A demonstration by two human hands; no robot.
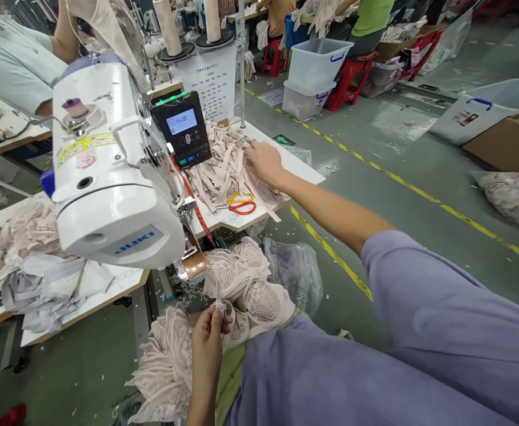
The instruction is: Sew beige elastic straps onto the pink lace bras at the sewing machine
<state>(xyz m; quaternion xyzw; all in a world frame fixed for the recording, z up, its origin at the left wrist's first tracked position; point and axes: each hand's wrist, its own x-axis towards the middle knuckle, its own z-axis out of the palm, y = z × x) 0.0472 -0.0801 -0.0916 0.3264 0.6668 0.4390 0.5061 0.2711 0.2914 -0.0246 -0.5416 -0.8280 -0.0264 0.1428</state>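
Note:
My left hand (210, 332) is closed in a pinch on the narrow strap end of a beige lace bra (224, 273) by my lap, just below the sewing machine head (109, 177). Several lace cups lie bunched around that hand, with a thick stack of more bras (168, 361) to its left. At the table's far side my right hand (265, 163) has its fingers curled on a beige strap at the edge of a heap of loose straps (221, 160). The fingertips are partly hidden. Scissors with red and yellow handles (242, 204) lie in front of the heap.
A control panel (182, 127) stands between the machine and the straps. Beige and grey fabric pieces (59, 284) cover the left table. A clear plastic bag (295, 272) hangs below the table edge. Plastic bins (317, 65) stand on the floor behind; another person's arm (64, 35) is at upper left.

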